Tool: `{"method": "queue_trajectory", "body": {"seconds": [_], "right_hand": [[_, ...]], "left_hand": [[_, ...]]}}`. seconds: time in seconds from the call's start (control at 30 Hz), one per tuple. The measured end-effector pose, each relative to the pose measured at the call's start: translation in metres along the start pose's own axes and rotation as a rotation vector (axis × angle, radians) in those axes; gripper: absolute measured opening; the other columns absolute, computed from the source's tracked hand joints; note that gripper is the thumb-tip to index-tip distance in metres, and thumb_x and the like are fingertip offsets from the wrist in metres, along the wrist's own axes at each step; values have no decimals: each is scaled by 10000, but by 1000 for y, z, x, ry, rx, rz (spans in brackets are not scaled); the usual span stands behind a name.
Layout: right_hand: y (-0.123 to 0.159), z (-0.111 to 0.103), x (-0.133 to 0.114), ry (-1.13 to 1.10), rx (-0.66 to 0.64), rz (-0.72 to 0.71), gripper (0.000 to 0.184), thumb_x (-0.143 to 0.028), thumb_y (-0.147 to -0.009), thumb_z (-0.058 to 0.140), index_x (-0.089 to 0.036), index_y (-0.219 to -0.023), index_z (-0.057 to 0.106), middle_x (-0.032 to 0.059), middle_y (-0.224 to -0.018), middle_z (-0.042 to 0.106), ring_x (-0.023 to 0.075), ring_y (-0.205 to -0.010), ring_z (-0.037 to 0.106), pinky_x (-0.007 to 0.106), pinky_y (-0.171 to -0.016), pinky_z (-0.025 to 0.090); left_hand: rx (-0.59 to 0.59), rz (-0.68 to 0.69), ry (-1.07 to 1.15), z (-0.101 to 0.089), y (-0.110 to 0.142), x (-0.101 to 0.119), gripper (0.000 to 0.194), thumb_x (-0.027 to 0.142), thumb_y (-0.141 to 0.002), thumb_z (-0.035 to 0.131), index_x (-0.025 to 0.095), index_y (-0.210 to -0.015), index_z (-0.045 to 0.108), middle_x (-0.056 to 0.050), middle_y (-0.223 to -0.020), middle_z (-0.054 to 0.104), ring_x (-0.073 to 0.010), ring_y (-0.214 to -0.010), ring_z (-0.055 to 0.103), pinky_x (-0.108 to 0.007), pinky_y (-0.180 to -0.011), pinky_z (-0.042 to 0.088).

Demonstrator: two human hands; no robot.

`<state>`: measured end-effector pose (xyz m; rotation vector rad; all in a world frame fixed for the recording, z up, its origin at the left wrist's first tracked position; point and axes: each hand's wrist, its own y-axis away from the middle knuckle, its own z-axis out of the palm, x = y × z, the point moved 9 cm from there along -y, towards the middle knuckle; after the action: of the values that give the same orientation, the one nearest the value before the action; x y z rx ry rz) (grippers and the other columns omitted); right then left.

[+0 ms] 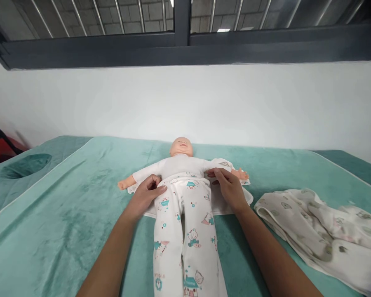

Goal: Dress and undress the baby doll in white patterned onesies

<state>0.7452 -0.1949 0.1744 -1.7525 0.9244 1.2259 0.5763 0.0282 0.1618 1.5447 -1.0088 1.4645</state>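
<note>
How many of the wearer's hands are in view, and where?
2: the left hand is at one upper side of the printed trousers, the right hand at the other.

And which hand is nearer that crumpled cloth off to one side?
Right. The right hand is by the waistband end facing the cloth, apart from the cloth; the left hand is by the opposite end, farther away.
</note>
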Motion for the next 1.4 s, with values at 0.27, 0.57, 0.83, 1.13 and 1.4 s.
{"method": "queue_trajectory", "body": {"seconds": [0.27, 0.57, 0.83, 1.13, 1.4], "right_hand": [[3, 5, -1, -79, -20, 18, 446, -580, -899, 505, -187, -923, 717, 82, -993, 730, 216, -933, 677, 337, -772, 572], [5, 4, -9, -4, -19, -21, 417, -545, -912, 495, -198, -964, 720, 71, -1027, 730, 206, -966, 671, 316, -763, 553], [4, 0, -10, -43, 24, -18, 409, -535, -910, 501, -188, -948, 713, 77, -1031, 720, 206, -968, 663, 299, -736, 545], [12, 20, -31, 72, -180, -152, 268, -470, -872, 582, -207, -854, 630, 11, -863, 630, 153, -817, 557, 280, -753, 462], [18, 32, -36, 109, -336, -184, 330, -441, -775, 714, -249, -1011, 586, 10, -1021, 574, 178, -953, 517, 310, -837, 430]], "left_hand": [[15, -20, -14, -1, 0, 0, 385, 423, -765, 721, 190, -743, 415, 47, -718, 406, -98, -667, 383, -213, -594, 289], [8, -32, -3, 0, 1, 0, 382, 429, -765, 721, 193, -744, 420, 49, -724, 435, -100, -669, 413, -213, -600, 304], [-6, -26, -1, 0, 0, -2, 378, 421, -782, 716, 191, -754, 418, 45, -742, 427, -100, -691, 408, -214, -618, 302], [-111, 1, -57, 6, 4, 7, 309, 425, -792, 698, 195, -883, 512, 0, -886, 505, -154, -844, 485, -245, -732, 381], [-249, 6, -62, 15, 8, 13, 309, 326, -701, 764, 202, -886, 550, -20, -982, 533, -204, -975, 517, -285, -819, 419]]}}
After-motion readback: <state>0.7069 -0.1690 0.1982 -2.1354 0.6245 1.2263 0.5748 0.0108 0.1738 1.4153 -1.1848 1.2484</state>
